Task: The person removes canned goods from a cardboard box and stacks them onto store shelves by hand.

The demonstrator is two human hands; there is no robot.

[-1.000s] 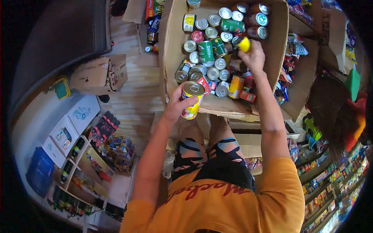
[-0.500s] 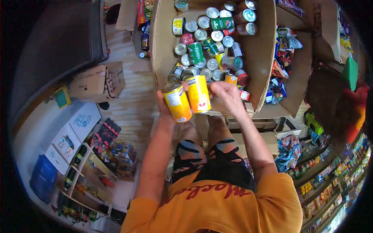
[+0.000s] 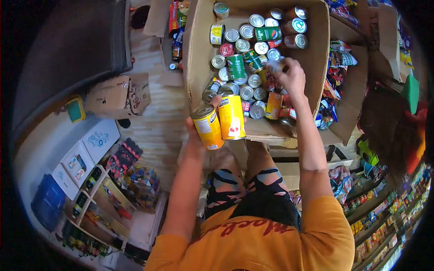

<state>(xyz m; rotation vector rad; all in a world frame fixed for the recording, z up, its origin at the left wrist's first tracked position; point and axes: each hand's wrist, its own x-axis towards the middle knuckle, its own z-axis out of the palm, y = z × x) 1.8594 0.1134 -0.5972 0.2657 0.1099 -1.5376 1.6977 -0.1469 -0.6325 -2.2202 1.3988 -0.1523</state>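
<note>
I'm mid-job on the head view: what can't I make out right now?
All in the head view:
- Whatever is at the fingertips of the right hand: motion blur, so a grip can't be confirmed.
- Most fingers of the left hand: behind the two yellow cans.
- Anything under the top cans in the cardboard box: covered by those cans.
- The box's far end: cut off by the top edge.
- Labels on the shelf goods: too small.

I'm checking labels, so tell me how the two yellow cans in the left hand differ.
The left can shows a white panel; the right can shows a red-and-white picture low on its side. The left can's grey lid is in plain view, while the right can's top is barely visible. Both are yellow, and the left hand holds both.
</note>
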